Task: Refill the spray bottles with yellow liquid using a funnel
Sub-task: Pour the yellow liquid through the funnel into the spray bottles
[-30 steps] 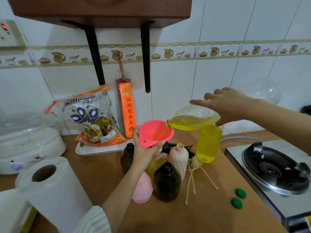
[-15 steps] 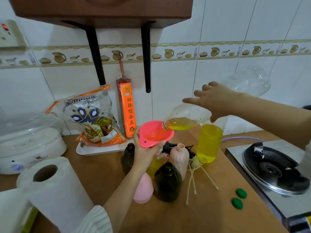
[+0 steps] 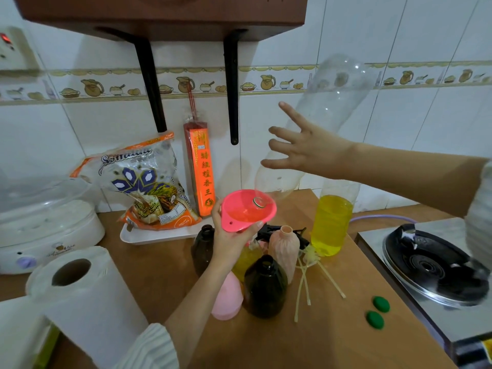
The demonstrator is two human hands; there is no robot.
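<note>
**Big bottle tipped up and drained**

The left hand [image 3: 234, 241] still grips the pink funnel [image 3: 246, 213] over the spray bottles [image 3: 265, 286]. The clear bottle [image 3: 319, 123], yellow a moment ago, now stands steeply upended and empty, mouth in the funnel. The right hand [image 3: 306, 147] steadies it, fingers spread wide.
</note>
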